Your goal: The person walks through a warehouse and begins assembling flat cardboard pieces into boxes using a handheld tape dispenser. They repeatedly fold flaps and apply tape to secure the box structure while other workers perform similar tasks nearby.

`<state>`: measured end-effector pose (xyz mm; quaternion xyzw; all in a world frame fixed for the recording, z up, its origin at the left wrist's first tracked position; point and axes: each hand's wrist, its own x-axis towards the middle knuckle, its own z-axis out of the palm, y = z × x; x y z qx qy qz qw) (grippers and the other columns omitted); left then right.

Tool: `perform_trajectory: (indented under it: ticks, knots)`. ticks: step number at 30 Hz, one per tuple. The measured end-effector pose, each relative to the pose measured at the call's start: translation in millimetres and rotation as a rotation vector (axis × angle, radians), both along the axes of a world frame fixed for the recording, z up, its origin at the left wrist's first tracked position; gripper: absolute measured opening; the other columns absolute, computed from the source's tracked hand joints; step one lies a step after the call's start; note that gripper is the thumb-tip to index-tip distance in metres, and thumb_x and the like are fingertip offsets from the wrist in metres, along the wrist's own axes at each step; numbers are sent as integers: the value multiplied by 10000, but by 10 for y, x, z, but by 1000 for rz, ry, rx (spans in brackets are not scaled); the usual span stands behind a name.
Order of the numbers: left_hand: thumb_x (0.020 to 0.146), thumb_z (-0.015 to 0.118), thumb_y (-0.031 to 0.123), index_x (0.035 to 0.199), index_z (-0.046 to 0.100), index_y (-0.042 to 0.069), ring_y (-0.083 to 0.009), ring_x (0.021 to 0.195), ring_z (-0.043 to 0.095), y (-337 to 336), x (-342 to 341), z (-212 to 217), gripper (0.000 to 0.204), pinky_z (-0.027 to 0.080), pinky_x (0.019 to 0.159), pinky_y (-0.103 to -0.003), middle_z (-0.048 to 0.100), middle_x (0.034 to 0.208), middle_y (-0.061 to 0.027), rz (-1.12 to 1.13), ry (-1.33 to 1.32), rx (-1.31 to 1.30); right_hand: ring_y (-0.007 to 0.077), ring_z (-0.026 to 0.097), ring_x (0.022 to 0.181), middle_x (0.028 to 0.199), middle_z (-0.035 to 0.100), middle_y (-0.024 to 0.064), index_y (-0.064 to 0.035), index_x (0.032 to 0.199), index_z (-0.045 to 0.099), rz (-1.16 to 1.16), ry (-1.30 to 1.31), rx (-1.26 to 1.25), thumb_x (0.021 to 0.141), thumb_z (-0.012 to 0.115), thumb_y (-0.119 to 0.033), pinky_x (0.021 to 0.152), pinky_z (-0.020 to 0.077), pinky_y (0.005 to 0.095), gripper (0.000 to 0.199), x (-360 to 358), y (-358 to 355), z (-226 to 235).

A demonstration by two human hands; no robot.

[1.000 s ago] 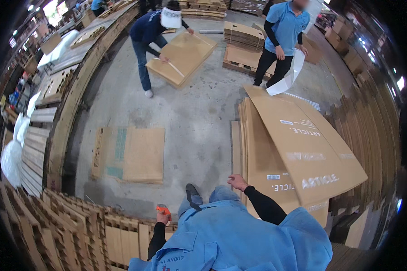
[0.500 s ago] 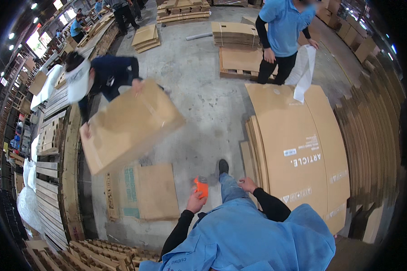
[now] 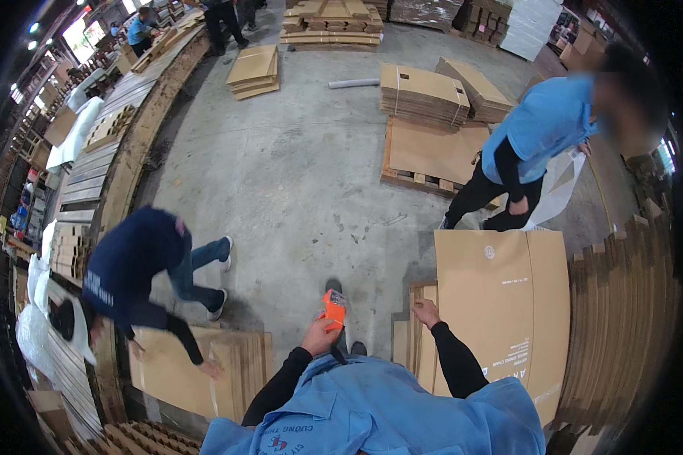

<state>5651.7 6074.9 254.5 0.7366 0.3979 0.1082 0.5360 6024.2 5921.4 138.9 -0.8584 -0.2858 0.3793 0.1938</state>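
My left hand (image 3: 320,335) is shut on a small orange hand tool (image 3: 333,309), held out in front of my blue jacket above the concrete floor. My right hand (image 3: 426,312) lies with its fingers on the near left edge of a tall stack of flat brown cardboard sheets (image 3: 501,303). My dark shoe (image 3: 332,287) shows just beyond the orange tool. Both forearms wear black sleeves.
A person in dark blue (image 3: 140,273) bends over a cardboard pile (image 3: 171,371) at lower left. A person in a light blue shirt (image 3: 524,152) stands behind my stack. Folded cardboard (image 3: 421,95) and a pallet (image 3: 421,155) lie farther off. Upright sheets (image 3: 622,326) line the right.
The person in dark blue has carried the big cardboard sheet down onto the pile at lower left. My left hand with the orange tool has shifted a little; my right hand stays on the stack.
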Motion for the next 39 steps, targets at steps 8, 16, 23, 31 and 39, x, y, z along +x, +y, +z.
perform_trajectory:
  ticks: [8,16,23,31,39]
  knots:
    - [820,697,181,881,655,-9,-376,821,658,2501,871,-548,204,521,711,-450,659,849,-204,76,78,-49,352,687,1088,1124,731,197,10,1212,693,-76,154,-60,798,751,-319,961,534,410,532,644,1726,-360]
    - [863,702,190,911,631,6,-422,855,654,5327,2059,337,203,525,735,-478,662,875,-210,17,93,266,250,715,766,962,747,204,38,1230,674,-163,240,-1,825,758,-232,711,565,372,494,1547,4004,-38]
    - [851,706,187,972,639,11,-416,947,648,7270,2839,-159,224,523,782,-484,660,951,-221,106,114,404,222,672,710,917,715,150,39,1280,636,-47,255,-58,852,738,-204,590,546,358,502,2716,6509,-575]
    - [830,701,206,1208,530,-18,-470,1041,610,9203,3519,231,471,497,889,-532,620,1121,-275,386,205,195,298,695,1056,1128,718,228,32,1287,637,144,249,89,857,724,-251,919,544,365,521,3741,10093,111]
    - [853,670,220,1372,344,-49,-464,889,679,11782,4592,-140,669,531,800,-559,681,941,-295,301,404,243,246,644,980,1222,640,101,-47,1492,419,101,569,355,929,702,-322,808,578,414,688,4057,13281,797]
